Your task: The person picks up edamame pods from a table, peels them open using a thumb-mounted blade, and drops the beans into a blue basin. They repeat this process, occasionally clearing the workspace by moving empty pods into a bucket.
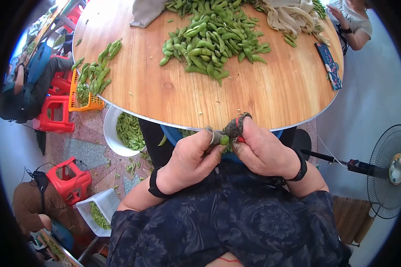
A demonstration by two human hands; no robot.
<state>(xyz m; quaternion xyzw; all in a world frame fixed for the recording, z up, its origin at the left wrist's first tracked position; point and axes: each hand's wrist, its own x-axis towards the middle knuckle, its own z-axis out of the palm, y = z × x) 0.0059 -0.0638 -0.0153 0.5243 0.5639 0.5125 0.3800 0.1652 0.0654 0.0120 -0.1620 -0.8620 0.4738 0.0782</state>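
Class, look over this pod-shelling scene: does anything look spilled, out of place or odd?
Yes. Green scraps and pods lie scattered on the floor beside the white bucket, outside it. A phone sits at the round table's edge, apart from the pod pile. Both hands, left and right, pinch one pod.

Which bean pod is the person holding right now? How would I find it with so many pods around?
Start at the big round wooden table with its heap of green pods. Come down to the near edge, where the left hand and right hand meet. The held pod is pinched between the wrapped fingertips, the only pod off the table and in hands.
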